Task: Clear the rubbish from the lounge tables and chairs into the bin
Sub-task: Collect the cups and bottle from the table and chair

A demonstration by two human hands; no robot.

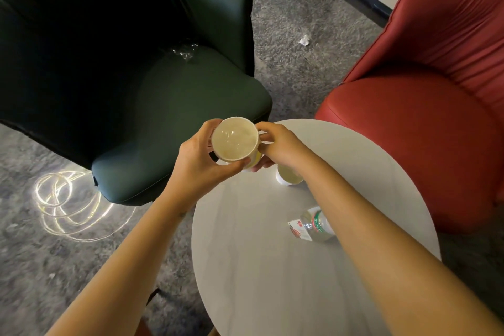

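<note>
Plastic bottle (313, 226) lies on its side on the round bench (272, 294), nearest the viewer. Beyond it sits a second cup (285, 179), partly hidden by the right forearm. Above the bench's far edge, the left hand (201, 161) and right hand (278, 144) both grasp an upright paper cup (235, 139). Recommended handling: keep it level against dregs and stack the cups, freeing one of the hands. Farther off, a clear wrapper (185, 52) rests on the green armchair (191, 106) and crumpled paper (304, 40) lies on the carpet (286, 8). No bin is visible.
</note>
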